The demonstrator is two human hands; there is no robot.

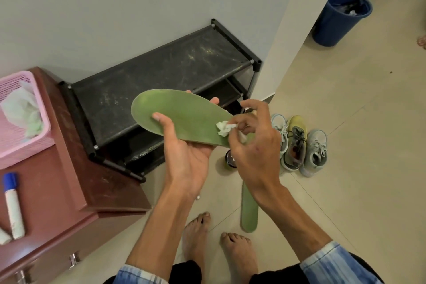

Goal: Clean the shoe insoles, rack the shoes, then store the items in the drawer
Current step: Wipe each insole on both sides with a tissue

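Note:
My left hand [184, 154] holds a green insole [182, 115] from beneath, thumb on its top face and fingertips showing past the far edge. My right hand [251, 143] pinches a small white tissue wad [224, 128] against the insole's right end. A second green insole [249, 212] lies on the floor tiles beside my bare feet. Three shoes [297, 143] stand side by side on the floor to the right. The black shoe rack [161, 69] sits against the wall, its dusty top shelf bare.
A brown drawer cabinet [76, 180] stands at left, carrying a pink basket [20, 120] of tissues and a blue-capped tube [12, 205]. A small dark jar [230, 159] sits on the floor under my hands. A blue bin [338, 18] stands far right.

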